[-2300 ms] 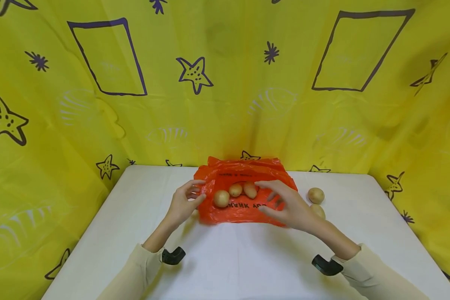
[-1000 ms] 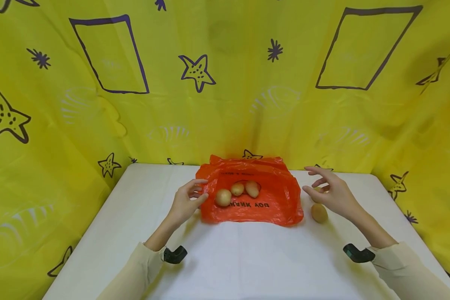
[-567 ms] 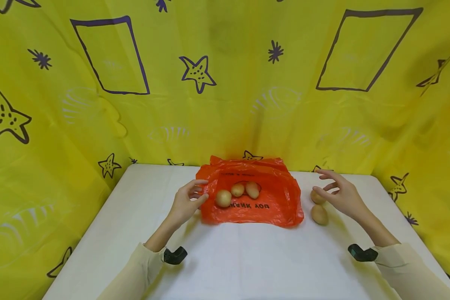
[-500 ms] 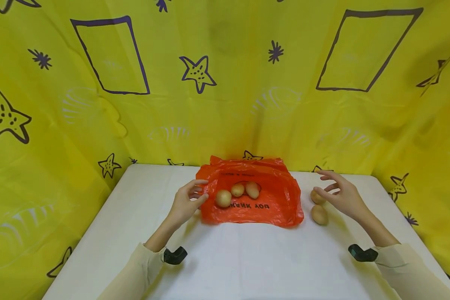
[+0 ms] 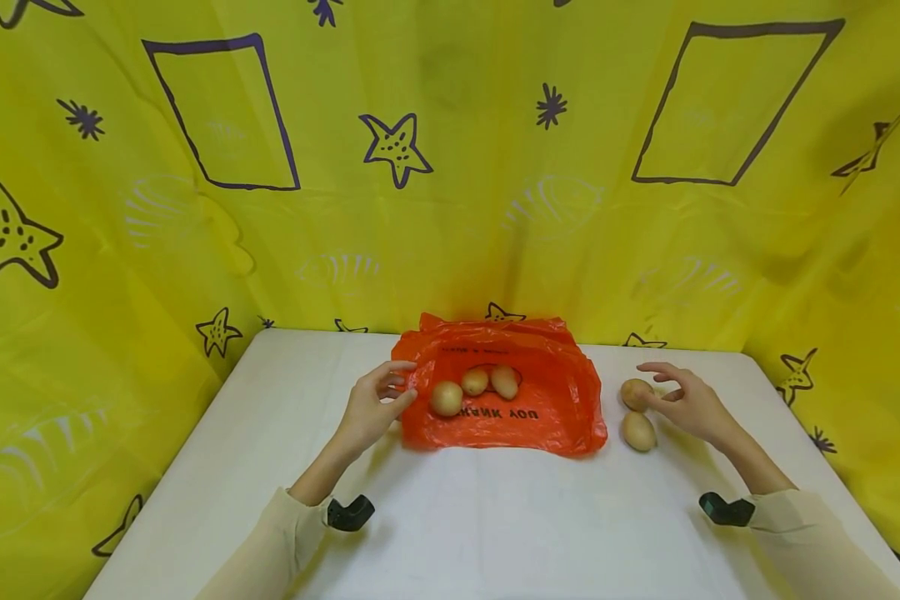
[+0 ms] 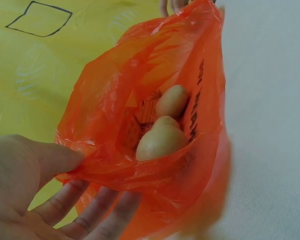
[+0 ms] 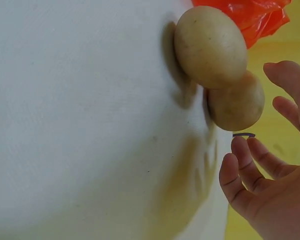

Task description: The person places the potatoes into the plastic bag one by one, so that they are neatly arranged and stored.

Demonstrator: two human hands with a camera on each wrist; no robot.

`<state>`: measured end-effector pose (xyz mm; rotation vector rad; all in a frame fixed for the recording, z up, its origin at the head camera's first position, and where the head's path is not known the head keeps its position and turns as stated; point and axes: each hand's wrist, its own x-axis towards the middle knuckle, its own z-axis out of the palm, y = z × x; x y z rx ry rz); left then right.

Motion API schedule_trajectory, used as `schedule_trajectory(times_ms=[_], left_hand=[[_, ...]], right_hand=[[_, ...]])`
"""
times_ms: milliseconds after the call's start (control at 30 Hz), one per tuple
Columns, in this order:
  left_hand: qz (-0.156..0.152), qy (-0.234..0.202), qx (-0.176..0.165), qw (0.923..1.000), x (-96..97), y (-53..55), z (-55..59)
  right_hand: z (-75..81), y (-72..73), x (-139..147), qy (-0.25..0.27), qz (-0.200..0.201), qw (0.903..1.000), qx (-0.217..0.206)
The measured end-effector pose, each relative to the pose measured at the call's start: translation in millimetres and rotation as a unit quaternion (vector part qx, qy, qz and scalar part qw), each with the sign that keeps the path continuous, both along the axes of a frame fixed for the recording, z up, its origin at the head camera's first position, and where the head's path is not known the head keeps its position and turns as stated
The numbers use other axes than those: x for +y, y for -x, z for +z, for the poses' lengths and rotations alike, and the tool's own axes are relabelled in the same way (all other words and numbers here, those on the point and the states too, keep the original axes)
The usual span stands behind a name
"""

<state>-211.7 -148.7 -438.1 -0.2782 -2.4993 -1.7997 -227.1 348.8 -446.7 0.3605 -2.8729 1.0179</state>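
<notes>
A red plastic bag (image 5: 547, 417) lies with its mouth spread toward me, three potatoes (image 5: 447, 398) inside. My left hand (image 5: 371, 408) pinches the bag's left rim, thumb above the film and fingers beneath it, as the left wrist view shows. Right of the bag, two more potatoes rest one behind the other: a nearer potato (image 5: 639, 432) and a farther potato (image 5: 635, 394). My right hand (image 5: 690, 404) is beside the farther one, fingers spread and bent around its far and right sides, with nothing gripped. In the right wrist view its fingertips stand just apart from that potato (image 7: 237, 102).
A white table (image 5: 480, 525) carries everything. Yellow curtains (image 5: 465, 233) with drawn stars and frames hang behind it and along both sides. Dark wrist cameras (image 5: 350, 512) sit at both cuffs.
My right hand has gone from over the bag to the two potatoes on the right, then lower beside the farther one. The left hand keeps its place at the bag's rim.
</notes>
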Motion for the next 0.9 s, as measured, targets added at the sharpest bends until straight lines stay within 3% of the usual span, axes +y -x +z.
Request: schedule_trajectory(times_ms=[500, 900], left_hand=[[0.000, 0.002, 0.001, 1.0000, 0.6, -0.4, 0.6], [-0.003, -0.012, 0.009, 0.9999, -0.3, 0.5, -1.9]], right_hand=[[-9.3, 2.9, 1.6, -0.005, -0.018, 0.9962, -0.086], [-7.3, 3.8, -1.9, -0.010, -0.007, 0.9944, -0.105]])
